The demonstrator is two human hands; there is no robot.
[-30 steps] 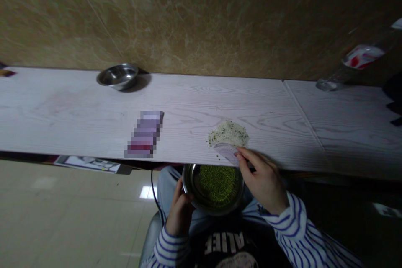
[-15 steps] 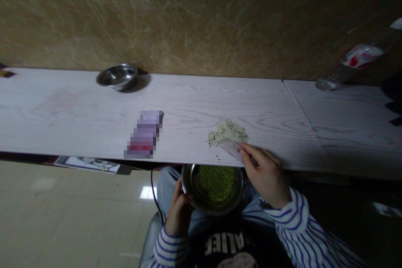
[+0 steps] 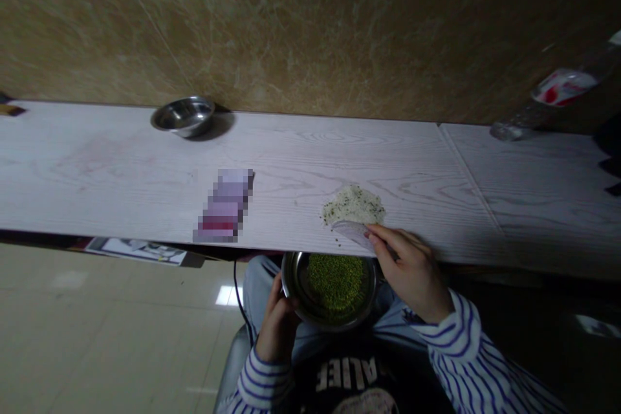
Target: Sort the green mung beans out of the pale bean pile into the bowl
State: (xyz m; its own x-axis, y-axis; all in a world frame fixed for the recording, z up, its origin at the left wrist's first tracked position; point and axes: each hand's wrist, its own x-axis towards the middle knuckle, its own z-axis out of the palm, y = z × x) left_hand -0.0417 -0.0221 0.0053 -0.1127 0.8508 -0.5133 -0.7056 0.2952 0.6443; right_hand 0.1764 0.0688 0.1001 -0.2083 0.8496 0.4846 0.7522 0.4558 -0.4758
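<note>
My left hand (image 3: pixel 279 325) grips the left rim of a steel bowl (image 3: pixel 294 301), held over my lap just below the table's front edge. Inside the bowl lies a heap of small green beans (image 3: pixel 336 284), probably mung beans. Between thumb and fingers, my right hand (image 3: pixel 407 268) pinches a thin, clear plastic disc (image 3: pixel 354 231), like a lid. The disc lies tilted at the near side of a pile of white grains (image 3: pixel 356 204) flecked with green bits. A few loose bits sit on the wood near the table edge.
A second steel bowl (image 3: pixel 183 118) stands by the wall, back left. A pixelated flat purple object (image 3: pixel 226 206) lies left of the pile. At the right, a clear plastic bottle (image 3: pixel 557 87) with a red and white label stands on the whitish wooden table (image 3: pixel 121 174).
The disc has shifted slightly toward the table's front edge and its angle has changed. My left hand and the bowl stay nearly in place. The view has moved slightly.
</note>
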